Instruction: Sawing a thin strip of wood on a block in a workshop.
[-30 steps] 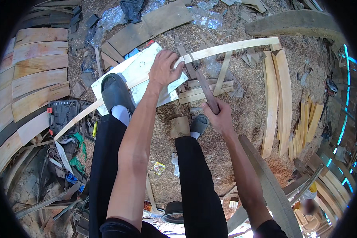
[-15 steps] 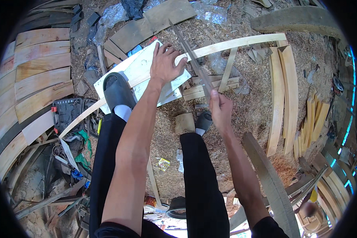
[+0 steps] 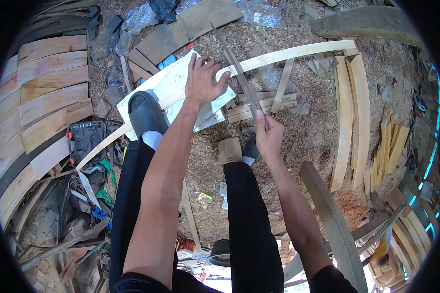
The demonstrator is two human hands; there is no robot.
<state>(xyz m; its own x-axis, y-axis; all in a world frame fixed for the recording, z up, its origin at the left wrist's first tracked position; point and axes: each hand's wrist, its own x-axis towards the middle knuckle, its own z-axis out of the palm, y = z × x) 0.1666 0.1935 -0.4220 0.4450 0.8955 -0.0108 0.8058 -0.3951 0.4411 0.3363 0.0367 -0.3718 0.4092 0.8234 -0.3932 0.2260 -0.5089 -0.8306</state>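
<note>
We press our left hand (image 3: 204,80), fingers spread flat, on the long curved wooden strip (image 3: 288,52) where it crosses the white board (image 3: 173,85). Our right hand (image 3: 268,134) grips the lower end of a thin dark slat (image 3: 235,66), fingers clenched round it; the slat rises diagonally across the strip. Left shoe (image 3: 145,115) stands on the board, sawdust ground (image 3: 322,136) all round.

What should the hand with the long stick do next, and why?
Probably bring the long thin blade down onto the curved wooden strip. The right hand holds it angled across the strip, while the left hand presses that strip flat.
</note>
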